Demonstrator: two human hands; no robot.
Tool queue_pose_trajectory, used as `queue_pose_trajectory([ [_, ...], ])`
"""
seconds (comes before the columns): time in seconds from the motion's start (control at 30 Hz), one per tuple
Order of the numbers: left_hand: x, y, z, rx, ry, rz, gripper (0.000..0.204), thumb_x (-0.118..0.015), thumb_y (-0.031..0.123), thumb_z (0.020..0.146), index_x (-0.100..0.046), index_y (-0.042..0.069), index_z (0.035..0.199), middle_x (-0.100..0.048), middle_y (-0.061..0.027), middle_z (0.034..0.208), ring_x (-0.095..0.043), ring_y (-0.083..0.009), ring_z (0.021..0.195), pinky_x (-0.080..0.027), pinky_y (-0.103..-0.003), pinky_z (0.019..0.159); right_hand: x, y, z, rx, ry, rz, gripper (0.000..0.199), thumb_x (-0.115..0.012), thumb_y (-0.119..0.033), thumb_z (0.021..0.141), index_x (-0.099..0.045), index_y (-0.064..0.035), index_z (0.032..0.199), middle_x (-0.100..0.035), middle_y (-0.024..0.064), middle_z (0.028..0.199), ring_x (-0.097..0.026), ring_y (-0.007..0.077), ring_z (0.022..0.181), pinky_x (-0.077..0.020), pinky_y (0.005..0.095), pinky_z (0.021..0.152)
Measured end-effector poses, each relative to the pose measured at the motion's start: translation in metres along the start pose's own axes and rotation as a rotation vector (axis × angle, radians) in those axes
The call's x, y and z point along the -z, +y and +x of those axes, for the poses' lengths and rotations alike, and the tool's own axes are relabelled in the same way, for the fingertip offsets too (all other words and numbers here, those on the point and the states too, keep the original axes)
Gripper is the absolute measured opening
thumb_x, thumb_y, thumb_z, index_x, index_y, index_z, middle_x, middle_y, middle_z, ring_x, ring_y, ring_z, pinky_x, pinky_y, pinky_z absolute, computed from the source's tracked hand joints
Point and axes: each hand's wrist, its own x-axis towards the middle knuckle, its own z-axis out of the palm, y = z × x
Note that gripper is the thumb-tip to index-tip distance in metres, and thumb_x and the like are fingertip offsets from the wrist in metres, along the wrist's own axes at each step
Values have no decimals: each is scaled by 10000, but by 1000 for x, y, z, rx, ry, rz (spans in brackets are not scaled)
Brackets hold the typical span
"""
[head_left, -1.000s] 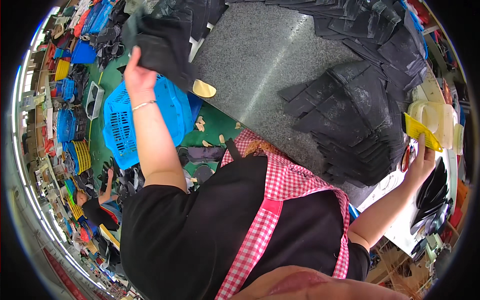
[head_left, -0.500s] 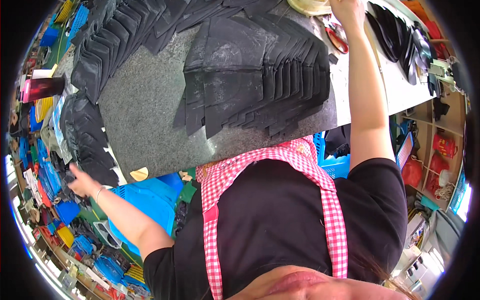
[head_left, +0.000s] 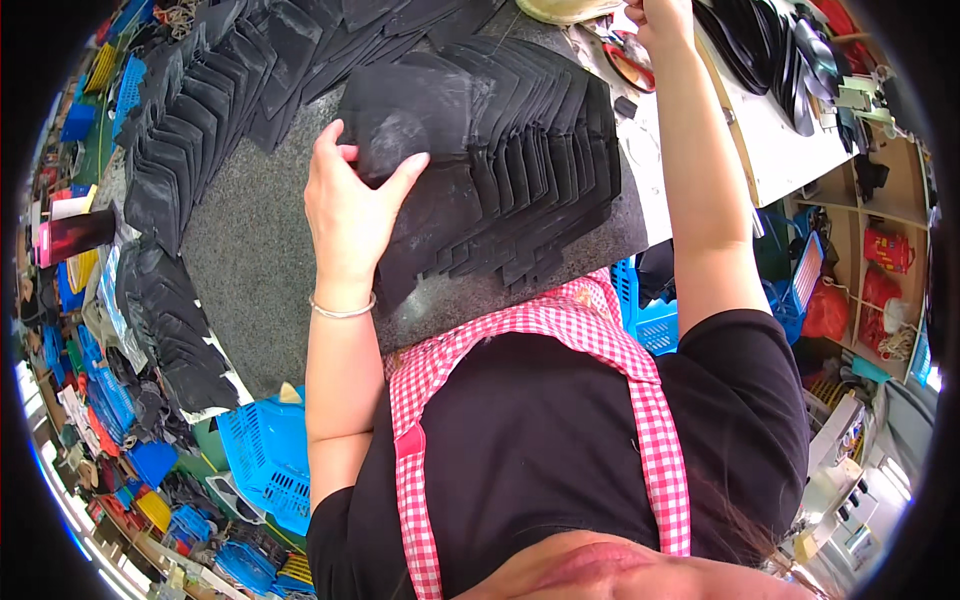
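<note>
A fan of thin, matt black flat panels [head_left: 540, 155], overlapped one upon another, is laid on the grey speckled stone-like slab [head_left: 245, 265], near the person's body. By the overlap, one edge of each panel is left exposed; this is judged to be the reason for so regular a spacing. At the left end of the fan, the uppermost panel is touched by the bare left hand [head_left: 345, 220]. The thumb and the forefinger are held well apart on it, and the hand is not clenched — whether the panel is pinched or only steadied from above cannot be told.

The right hand [head_left: 662, 25] is stretched to the upper border, beside a pale yellow, round container [head_left: 565, 9]. Its fingers are curled, but what is grasped, if anything, is cut off from view. Scissors with red handles [head_left: 632, 70] are placed just below this hand, probably to be within easy reach.

Along the far left side of the slab, another long row of overlapped black panels [head_left: 205, 120] is arranged. Farther right, long curved black pieces [head_left: 750, 50] are gathered on a white tabletop [head_left: 785, 165] — well apart from the fan.
</note>
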Motion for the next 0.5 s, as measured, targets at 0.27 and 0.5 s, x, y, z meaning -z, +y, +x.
queue_pose_trajectory([
  [0.27, 24, -11, 10, 227, -229, -1011, 751, -820, -31, 853, -419, -91, 1486, -737, -175, 1136, -720, -199, 1036, -585, -332, 930, 6, 6, -28, 147, -89, -9, 167, -653, -105, 984, -694, -19, 1121, -741, 90, 938, -673, 149, 692, -504, 265, 563],
  [0.5, 54, -61, 41, 245, -383, -1111, 754, -788, 14, 899, -382, -117, 1520, -728, -178, 1177, -715, -208, 1069, -561, -333, 981, 11, 2, -46, -236, -346, 314, 138, -607, -37, 990, -683, 57, 1057, -740, 141, 933, -705, 197, 743, -599, 281, 682],
])
